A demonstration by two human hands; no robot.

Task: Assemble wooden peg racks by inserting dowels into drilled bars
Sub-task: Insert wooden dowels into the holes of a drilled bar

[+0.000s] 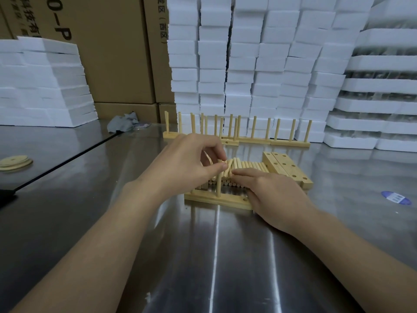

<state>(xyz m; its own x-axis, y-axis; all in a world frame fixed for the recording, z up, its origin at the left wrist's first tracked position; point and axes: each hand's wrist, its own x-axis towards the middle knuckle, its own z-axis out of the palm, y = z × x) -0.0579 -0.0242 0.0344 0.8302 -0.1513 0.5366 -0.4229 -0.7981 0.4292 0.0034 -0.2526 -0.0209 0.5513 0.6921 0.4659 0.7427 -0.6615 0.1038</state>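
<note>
A drilled wooden bar lies across the steel table in front of me. One dowel stands upright in it. My left hand pinches the top of that dowel between thumb and fingers. Behind the bar lies a pile of loose dowels. My right hand rests flat on the pile, fingers straight, its palm over the right end of the bar. Two more drilled bars lie to the right of the pile.
Finished peg racks stand in a row at the back. White foam blocks and cardboard boxes are stacked behind the table. Round wooden discs lie at the left, a grey rag at the back, a blue sticker at the right.
</note>
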